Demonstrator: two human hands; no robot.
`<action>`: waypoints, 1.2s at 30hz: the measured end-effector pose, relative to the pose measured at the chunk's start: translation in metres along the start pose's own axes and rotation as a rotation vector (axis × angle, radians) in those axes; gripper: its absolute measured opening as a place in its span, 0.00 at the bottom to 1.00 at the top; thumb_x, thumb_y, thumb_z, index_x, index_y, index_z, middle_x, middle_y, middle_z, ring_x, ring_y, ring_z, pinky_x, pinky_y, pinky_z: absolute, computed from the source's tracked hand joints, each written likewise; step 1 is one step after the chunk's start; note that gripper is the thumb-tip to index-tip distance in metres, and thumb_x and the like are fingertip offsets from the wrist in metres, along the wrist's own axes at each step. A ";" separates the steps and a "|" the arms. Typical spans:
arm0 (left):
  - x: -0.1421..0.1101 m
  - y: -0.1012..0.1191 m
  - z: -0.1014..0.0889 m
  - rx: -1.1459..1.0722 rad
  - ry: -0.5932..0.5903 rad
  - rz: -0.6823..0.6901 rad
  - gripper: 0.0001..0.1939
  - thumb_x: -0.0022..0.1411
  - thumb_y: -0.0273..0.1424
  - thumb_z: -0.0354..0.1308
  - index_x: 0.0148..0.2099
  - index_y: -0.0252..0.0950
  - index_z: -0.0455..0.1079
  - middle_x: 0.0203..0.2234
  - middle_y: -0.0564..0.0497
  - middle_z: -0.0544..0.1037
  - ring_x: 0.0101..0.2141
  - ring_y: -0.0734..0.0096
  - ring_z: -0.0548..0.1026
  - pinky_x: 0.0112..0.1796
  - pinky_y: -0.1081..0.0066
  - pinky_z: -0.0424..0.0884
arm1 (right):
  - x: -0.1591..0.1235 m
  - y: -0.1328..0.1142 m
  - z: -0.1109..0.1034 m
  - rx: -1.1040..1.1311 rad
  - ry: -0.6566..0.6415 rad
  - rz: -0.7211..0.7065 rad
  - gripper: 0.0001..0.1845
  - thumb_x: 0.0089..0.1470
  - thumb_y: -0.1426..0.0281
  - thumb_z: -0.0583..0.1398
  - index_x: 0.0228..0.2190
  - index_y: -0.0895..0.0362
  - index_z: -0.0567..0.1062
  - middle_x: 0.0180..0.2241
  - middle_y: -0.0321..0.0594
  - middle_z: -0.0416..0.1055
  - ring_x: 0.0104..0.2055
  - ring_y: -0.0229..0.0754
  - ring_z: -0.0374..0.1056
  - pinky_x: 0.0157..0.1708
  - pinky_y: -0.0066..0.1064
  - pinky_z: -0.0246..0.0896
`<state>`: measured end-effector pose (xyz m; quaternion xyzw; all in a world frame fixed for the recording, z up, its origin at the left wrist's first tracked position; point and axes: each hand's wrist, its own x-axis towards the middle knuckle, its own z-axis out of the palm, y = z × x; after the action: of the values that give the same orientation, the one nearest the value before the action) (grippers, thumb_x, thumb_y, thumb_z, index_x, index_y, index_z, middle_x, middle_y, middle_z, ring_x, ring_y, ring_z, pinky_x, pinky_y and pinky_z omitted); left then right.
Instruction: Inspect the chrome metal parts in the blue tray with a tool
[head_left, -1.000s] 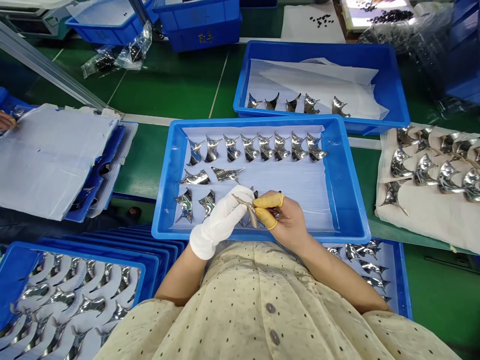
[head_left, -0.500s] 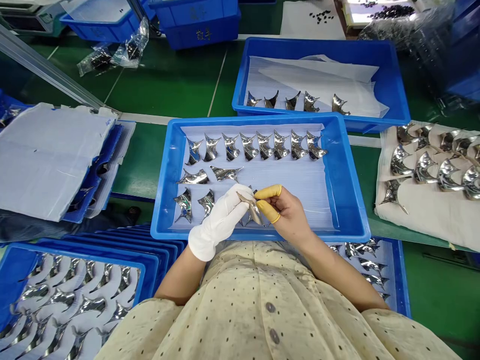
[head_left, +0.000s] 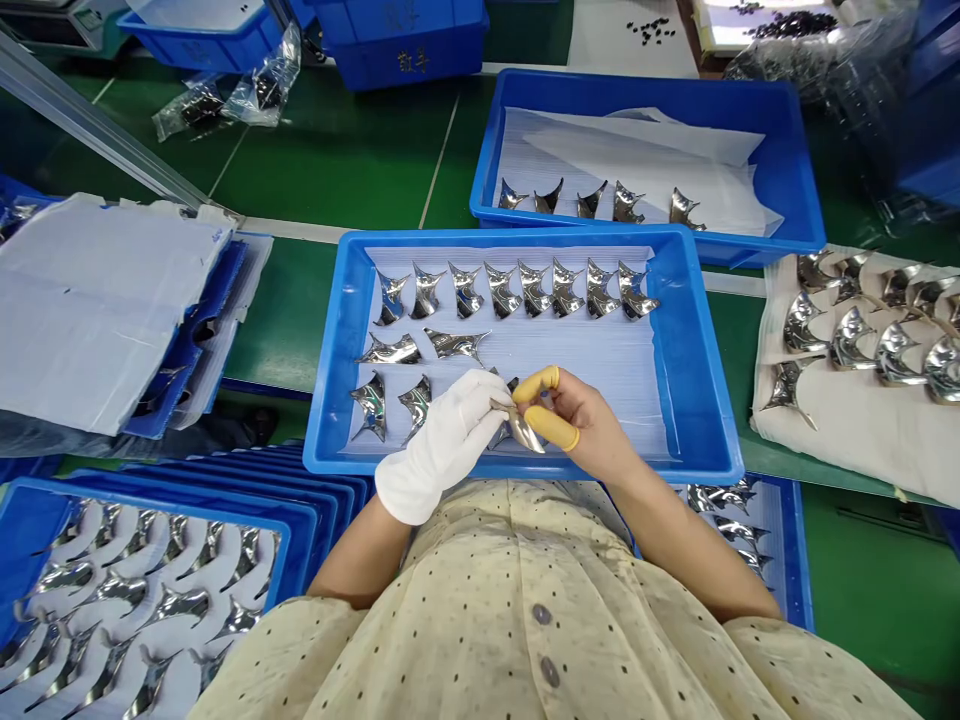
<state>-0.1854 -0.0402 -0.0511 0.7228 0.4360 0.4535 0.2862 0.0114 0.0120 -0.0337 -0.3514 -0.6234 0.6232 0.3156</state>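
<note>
**Item 1, in hand:** one mirror-polished curved metal piece [head_left: 519,430], pointed at its tips, held at about the centre of the lower part of the blue tray, just above the tray's near rim.

**Item 2:** my left hand [head_left: 442,445], in a white cotton glove, fingers closed together, pinching the piece's pointed end.

**Item 3:** my right hand [head_left: 581,425], bare but for yellow finger cots [head_left: 551,428] on thumb and forefinger. It is partly open, the two fingers apart, right beside the piece. I cannot tell whether it has firm hold.

**Item 4:** blue plastic tray [head_left: 525,237], lined with white sheets, directly under my hands. It holds a row of eight like pieces at its 12 o'clock side, two lying flat below them, and two more at 9 o'clock, with others partly hidden behind my hands.

**Item 5:** blue tray [head_left: 637,85] at 12 o'clock, with five pieces in a row.

**Item 6:** cream cloth [head_left: 825,450] at 3 o'clock, with pieces in rows.

**Item 7:** stacked blue trays [head_left: 150,508] at 8 o'clock, the top one full of pieces.

**Item 8:** white sheets [head_left: 97,310] at 9 o'clock, on blue trays.
</note>
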 end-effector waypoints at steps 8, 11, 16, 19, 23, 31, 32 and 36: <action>-0.015 -0.002 0.000 0.389 0.048 0.050 0.09 0.73 0.31 0.58 0.53 0.39 0.75 0.49 0.45 0.82 0.47 0.61 0.81 0.47 0.62 0.79 | 0.025 0.000 -0.055 -0.537 -0.365 -0.212 0.07 0.62 0.67 0.65 0.38 0.54 0.84 0.37 0.39 0.82 0.34 0.38 0.75 0.34 0.28 0.67; -0.024 0.000 -0.017 0.338 0.149 -0.074 0.10 0.72 0.30 0.59 0.53 0.41 0.76 0.50 0.47 0.82 0.51 0.64 0.81 0.50 0.65 0.79 | 0.049 0.002 -0.091 -0.828 -0.455 -0.333 0.09 0.62 0.73 0.63 0.38 0.53 0.85 0.41 0.40 0.83 0.38 0.39 0.78 0.37 0.29 0.67; -0.039 -0.006 -0.043 0.305 0.322 -0.153 0.07 0.71 0.26 0.60 0.47 0.40 0.78 0.45 0.49 0.83 0.50 0.64 0.80 0.54 0.62 0.77 | 0.090 0.012 -0.129 -1.345 -0.564 -0.383 0.18 0.56 0.82 0.59 0.36 0.52 0.85 0.44 0.37 0.84 0.39 0.41 0.77 0.28 0.30 0.55; -0.048 -0.009 -0.050 0.263 0.393 -0.208 0.07 0.70 0.27 0.61 0.46 0.40 0.79 0.44 0.50 0.83 0.51 0.64 0.80 0.55 0.61 0.76 | 0.103 0.015 -0.135 -1.517 -0.634 -0.369 0.18 0.56 0.82 0.57 0.36 0.53 0.84 0.42 0.39 0.84 0.37 0.42 0.75 0.27 0.32 0.50; -0.056 -0.012 -0.051 0.186 0.443 -0.320 0.07 0.70 0.30 0.60 0.46 0.40 0.80 0.46 0.49 0.82 0.51 0.63 0.79 0.55 0.60 0.75 | 0.090 0.010 -0.127 -1.587 -0.564 -0.245 0.19 0.57 0.81 0.58 0.43 0.53 0.84 0.48 0.40 0.82 0.37 0.43 0.75 0.27 0.31 0.49; -0.033 -0.009 -0.039 0.123 0.273 -0.287 0.07 0.70 0.30 0.59 0.46 0.40 0.79 0.44 0.49 0.83 0.46 0.63 0.81 0.51 0.62 0.78 | 0.035 0.025 -0.071 -1.534 -0.369 0.233 0.16 0.65 0.66 0.60 0.50 0.60 0.78 0.49 0.53 0.80 0.42 0.51 0.78 0.31 0.34 0.58; -0.028 -0.008 -0.034 0.141 0.220 -0.254 0.07 0.70 0.30 0.59 0.46 0.41 0.79 0.44 0.49 0.84 0.46 0.63 0.81 0.51 0.62 0.78 | 0.035 0.028 -0.070 -1.503 -0.359 0.266 0.14 0.64 0.67 0.60 0.49 0.60 0.79 0.47 0.51 0.81 0.41 0.51 0.77 0.32 0.34 0.58; -0.012 -0.007 -0.005 0.256 -0.055 -0.092 0.13 0.70 0.28 0.59 0.54 0.42 0.78 0.50 0.47 0.83 0.49 0.62 0.81 0.53 0.61 0.78 | 0.039 0.018 -0.079 -1.255 -0.211 0.286 0.06 0.56 0.74 0.61 0.36 0.56 0.78 0.34 0.41 0.81 0.35 0.45 0.74 0.34 0.32 0.57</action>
<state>-0.1952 -0.0480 -0.0598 0.7448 0.5148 0.3607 0.2240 0.0569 0.0877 -0.0519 -0.4852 -0.8437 0.2077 -0.0984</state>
